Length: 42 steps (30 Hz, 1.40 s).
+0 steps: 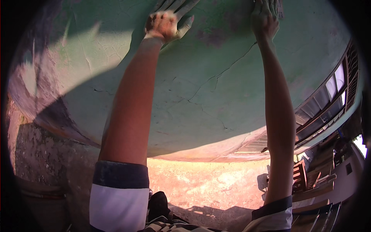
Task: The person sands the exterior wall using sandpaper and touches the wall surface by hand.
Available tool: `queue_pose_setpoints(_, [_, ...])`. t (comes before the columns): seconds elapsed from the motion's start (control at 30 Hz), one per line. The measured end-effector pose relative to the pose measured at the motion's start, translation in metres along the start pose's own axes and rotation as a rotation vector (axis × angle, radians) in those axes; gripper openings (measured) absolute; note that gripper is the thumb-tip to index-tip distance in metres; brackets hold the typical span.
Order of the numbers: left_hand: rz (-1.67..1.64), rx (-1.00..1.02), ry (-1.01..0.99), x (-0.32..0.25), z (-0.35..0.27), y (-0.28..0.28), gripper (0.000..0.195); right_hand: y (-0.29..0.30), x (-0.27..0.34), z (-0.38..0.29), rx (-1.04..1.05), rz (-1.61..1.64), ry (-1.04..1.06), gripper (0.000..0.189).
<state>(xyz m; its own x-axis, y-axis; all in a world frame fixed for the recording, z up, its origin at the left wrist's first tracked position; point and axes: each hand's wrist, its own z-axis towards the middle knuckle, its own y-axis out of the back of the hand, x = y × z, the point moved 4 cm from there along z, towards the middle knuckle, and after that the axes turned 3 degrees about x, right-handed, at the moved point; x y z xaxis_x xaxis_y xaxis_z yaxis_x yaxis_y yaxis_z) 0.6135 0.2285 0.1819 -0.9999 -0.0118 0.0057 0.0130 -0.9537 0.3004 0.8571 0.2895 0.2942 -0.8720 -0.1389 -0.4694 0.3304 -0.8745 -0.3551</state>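
Note:
Both arms reach up against a green painted wall with cracks and worn patches. My left hand lies palm-side to the wall, fingers apart, holding nothing visible; its fingertips run past the top edge of the view. Sunlight falls across its back. To the right, my right hand is also raised at the wall, its back towards me and its fingers close together. A small pale strip bearing writing shows beside its fingers. Whether this hand grips the strip cannot be seen, as the upper fingers are cut off.
A barred window curves along the right side. Below it stand a wooden chair and several wooden pieces. The sunlit floor meets the wall's foot. A dark shoe shows at the bottom.

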Motion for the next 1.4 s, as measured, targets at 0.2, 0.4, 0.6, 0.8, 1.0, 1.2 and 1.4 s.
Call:
queue_pose_setpoints(0.2, [0.107, 0.355, 0.099, 0.001, 0.006, -0.001, 0.056, 0.021, 0.058, -0.095, 0.285, 0.465, -0.401, 0.05])
queue_pose_setpoints(0.4, [-0.094, -0.273, -0.196, -0.007, 0.0, 0.011, 0.051, -0.01, 0.02, -0.016, 0.174, 0.447, -0.291, 0.05])
queue_pose_setpoints(0.6, [-0.108, -0.22, -0.204, 0.001, 0.002, 0.014, 0.053, 0.029, 0.089, -0.1, 0.332, 0.491, -0.442, 0.052])
queue_pose_setpoints(0.8, [-0.094, -0.25, -0.217, -0.009, 0.002, 0.011, 0.055, -0.014, -0.001, 0.013, 0.278, 0.436, -0.471, 0.053])
queue_pose_setpoints(1.0, [-0.143, -0.244, -0.203, 0.0, -0.005, 0.017, 0.057, 0.031, 0.089, -0.102, 0.318, 0.422, -0.46, 0.052])
queue_pose_setpoints(1.2, [-0.144, -0.245, -0.213, -0.01, 0.001, 0.013, 0.056, -0.002, 0.023, -0.023, 0.299, 0.455, -0.357, 0.051])
queue_pose_setpoints(1.4, [-0.147, -0.29, -0.203, -0.002, -0.005, 0.017, 0.053, 0.024, 0.071, -0.082, 0.221, 0.448, -0.665, 0.05])
